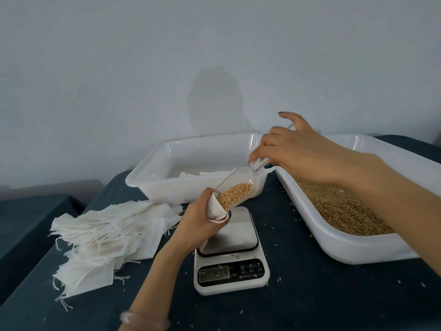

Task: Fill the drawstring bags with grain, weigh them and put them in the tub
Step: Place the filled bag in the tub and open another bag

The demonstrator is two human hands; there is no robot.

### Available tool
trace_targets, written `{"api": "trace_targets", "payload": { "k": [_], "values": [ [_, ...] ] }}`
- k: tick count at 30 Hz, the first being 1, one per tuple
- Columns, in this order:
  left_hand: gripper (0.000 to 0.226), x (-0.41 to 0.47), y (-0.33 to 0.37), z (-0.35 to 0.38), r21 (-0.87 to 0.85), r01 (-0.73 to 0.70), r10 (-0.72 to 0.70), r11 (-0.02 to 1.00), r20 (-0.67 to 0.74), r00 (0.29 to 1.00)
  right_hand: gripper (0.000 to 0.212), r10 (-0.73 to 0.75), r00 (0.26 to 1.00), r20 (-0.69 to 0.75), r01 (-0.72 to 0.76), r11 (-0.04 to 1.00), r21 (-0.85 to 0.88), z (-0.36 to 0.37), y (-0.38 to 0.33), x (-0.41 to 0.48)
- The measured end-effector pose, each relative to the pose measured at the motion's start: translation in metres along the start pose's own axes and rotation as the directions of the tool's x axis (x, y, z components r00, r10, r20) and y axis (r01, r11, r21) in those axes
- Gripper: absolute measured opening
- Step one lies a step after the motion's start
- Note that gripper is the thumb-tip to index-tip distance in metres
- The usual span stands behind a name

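over scale (236, 235) | left hand (198, 218) grips bag (216, 207) | right hand (298, 154) grips scoop (241, 177) of grain (236, 189) | tray (353, 249) holds grain

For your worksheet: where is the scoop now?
Centre of the head view: the right hand holds the clear scoop tilted above the scale, its mouth at the bag the left hand holds.

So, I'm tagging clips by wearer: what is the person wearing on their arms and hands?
Both forearms are bare, no sleeves or gloves in view. A pale pink, translucent bangle sits on the left wrist. The right hand has dark polish on the one fingernail that shows.
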State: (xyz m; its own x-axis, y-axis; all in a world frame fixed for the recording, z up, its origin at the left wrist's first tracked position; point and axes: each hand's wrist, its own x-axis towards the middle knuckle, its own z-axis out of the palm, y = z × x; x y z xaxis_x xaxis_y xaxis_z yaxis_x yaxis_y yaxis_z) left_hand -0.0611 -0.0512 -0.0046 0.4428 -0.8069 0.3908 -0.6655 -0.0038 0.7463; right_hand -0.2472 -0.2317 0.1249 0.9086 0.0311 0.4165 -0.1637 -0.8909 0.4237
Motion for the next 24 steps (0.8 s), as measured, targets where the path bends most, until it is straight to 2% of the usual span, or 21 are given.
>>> {"api": "trace_targets", "payload": {
  "k": [5,18,21,24],
  "values": [
    [0.031,0.000,0.002,0.000,-0.024,0.012,-0.012,1.000,0.005,1.000,0.041,-0.010,1.000,0.005,0.010,0.999,-0.035,-0.002,0.001,0.001],
    [0.025,-0.001,0.008,-0.003,-0.080,0.050,-0.049,0.995,0.017,0.999,0.037,0.064,0.998,0.016,-0.065,0.996,0.067,0.004,0.006,-0.005],
    [0.021,-0.003,0.009,-0.005,-0.147,0.050,-0.047,0.988,0.025,0.999,0.033,0.134,0.988,0.078,-0.145,0.977,0.156,0.010,0.007,-0.011],
    [0.020,-0.004,0.014,-0.006,-0.198,0.040,-0.036,0.979,0.021,0.999,0.034,0.209,0.961,0.181,-0.259,0.908,0.329,0.020,0.007,-0.021]
  ]
}}
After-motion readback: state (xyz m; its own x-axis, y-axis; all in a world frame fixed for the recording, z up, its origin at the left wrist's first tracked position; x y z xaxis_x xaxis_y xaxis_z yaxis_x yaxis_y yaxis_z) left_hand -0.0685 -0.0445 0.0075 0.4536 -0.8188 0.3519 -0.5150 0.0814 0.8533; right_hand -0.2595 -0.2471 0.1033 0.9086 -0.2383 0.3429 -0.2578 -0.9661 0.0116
